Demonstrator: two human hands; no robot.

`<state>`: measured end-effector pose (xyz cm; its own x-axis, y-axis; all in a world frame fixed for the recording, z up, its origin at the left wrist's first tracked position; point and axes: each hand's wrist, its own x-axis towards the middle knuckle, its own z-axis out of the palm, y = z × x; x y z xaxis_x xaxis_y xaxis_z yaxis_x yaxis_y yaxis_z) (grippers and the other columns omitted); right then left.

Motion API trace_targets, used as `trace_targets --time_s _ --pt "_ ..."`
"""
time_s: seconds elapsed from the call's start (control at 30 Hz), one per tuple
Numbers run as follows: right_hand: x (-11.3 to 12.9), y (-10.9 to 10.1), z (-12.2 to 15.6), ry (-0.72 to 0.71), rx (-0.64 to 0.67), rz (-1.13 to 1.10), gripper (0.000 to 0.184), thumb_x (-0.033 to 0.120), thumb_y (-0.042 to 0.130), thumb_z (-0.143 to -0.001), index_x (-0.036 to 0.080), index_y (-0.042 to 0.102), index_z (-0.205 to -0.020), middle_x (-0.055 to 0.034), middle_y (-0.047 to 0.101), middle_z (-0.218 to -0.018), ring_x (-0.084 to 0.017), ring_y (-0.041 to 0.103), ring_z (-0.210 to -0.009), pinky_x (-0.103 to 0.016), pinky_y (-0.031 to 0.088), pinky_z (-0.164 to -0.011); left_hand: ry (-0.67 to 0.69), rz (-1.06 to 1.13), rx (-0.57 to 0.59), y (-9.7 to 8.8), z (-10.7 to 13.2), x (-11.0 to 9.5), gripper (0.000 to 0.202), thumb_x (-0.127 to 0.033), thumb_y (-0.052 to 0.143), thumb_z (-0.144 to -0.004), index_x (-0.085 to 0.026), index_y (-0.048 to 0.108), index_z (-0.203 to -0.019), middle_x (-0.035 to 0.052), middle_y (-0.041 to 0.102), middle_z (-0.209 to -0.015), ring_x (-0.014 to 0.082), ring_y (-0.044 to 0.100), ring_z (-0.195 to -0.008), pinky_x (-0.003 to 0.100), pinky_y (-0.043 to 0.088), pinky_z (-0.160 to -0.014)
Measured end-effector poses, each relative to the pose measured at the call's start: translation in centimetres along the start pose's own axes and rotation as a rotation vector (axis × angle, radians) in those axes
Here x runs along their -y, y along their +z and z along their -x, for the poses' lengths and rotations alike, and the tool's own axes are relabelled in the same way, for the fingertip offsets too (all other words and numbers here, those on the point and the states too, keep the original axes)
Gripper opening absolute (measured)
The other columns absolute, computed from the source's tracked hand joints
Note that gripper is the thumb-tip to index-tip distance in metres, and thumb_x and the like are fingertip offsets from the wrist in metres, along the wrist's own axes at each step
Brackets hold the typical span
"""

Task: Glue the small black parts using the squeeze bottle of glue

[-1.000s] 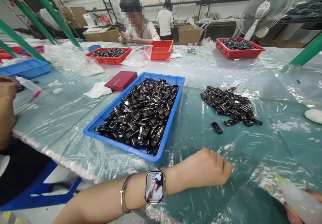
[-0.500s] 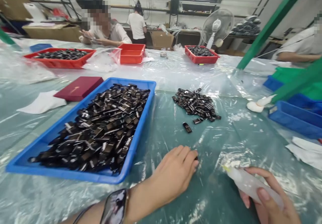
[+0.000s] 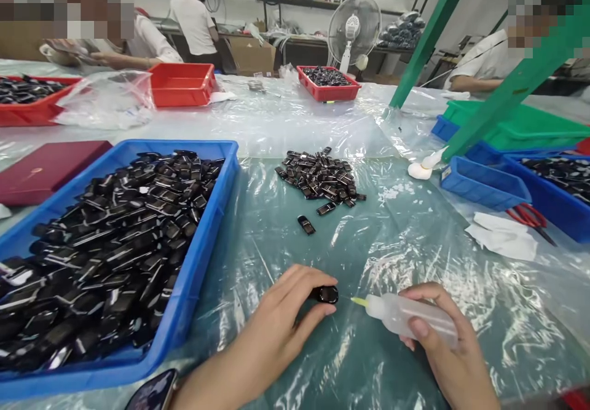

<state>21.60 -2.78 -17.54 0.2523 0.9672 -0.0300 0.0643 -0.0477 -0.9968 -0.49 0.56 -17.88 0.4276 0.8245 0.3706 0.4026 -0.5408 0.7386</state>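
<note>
Between the thumb and fingers of my left hand is a small glossy black plastic part, its rounded end facing right. My right hand grips a translucent squeeze bottle, tilted nearly flat. The bottle's thin yellow-based needle tip points left at the black part, a short gap away from it. Beyond my hands lies a loose pile of similar black parts, with a single part lying nearer. To the left, a blue tray is heaped with many more of them.
A maroon box sits beside the blue tray. On the right are a small blue bin, red-handled scissors, white tissue and a green post. Red trays stand farther back, where other people work.
My view has swung right. My left hand has turned, showing the black part in its pinch. The bottle has come closer to that part and now lies more level.
</note>
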Motion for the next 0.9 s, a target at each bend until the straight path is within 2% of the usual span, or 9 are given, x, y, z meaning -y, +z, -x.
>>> trace_targets --time_s 0.2,0.43,0.63,0.9 --pt "0.02 -0.08 0.01 -0.004 0.01 0.064 0.052 0.068 0.073 -0.084 0.02 0.057 -0.092 -0.002 0.054 -0.086 -0.009 0.048 -0.061 -0.012 0.04 -0.056 0.028 0.017 0.015 0.02 0.1 0.07 0.025 -0.018 0.051 -0.104 -0.024 0.049 -0.128 -0.0011 0.056 -0.116 0.0105 0.049 -0.107 0.023 0.04 -0.091" --pt "0.6 0.13 0.11 -0.023 -0.01 0.108 0.049 0.067 0.075 -0.08 0.021 0.06 -0.09 -0.0018 0.054 -0.087 -0.01 0.046 -0.065 -0.011 0.036 -0.057 0.057 0.008 0.048 0.1 0.05 -0.05 0.023 -0.019 0.054 -0.103 -0.022 0.053 -0.125 -0.0004 0.056 -0.114 0.0114 0.049 -0.103 0.025 0.039 -0.088" --pt "0.57 0.18 0.27 -0.001 -0.022 0.016 0.055 0.072 0.079 -0.075 0.021 0.061 -0.088 -0.0025 0.051 -0.087 -0.011 0.047 -0.07 -0.011 0.036 -0.058 0.091 0.045 0.056 0.21 0.14 -0.51 0.023 -0.019 0.058 -0.101 -0.02 0.054 -0.123 -0.0009 0.059 -0.112 0.0115 0.049 -0.104 0.026 0.039 -0.09" --pt "0.22 -0.14 0.04 0.07 -0.004 -0.031 0.056 0.072 0.081 -0.074 0.021 0.061 -0.088 -0.0032 0.05 -0.087 -0.012 0.045 -0.072 -0.014 0.033 -0.059 0.094 0.058 0.07 0.12 -0.2 -0.87 0.023 -0.016 0.06 -0.098 -0.016 0.056 -0.121 0.0003 0.059 -0.109 0.0122 0.051 -0.1 0.024 0.04 -0.085"
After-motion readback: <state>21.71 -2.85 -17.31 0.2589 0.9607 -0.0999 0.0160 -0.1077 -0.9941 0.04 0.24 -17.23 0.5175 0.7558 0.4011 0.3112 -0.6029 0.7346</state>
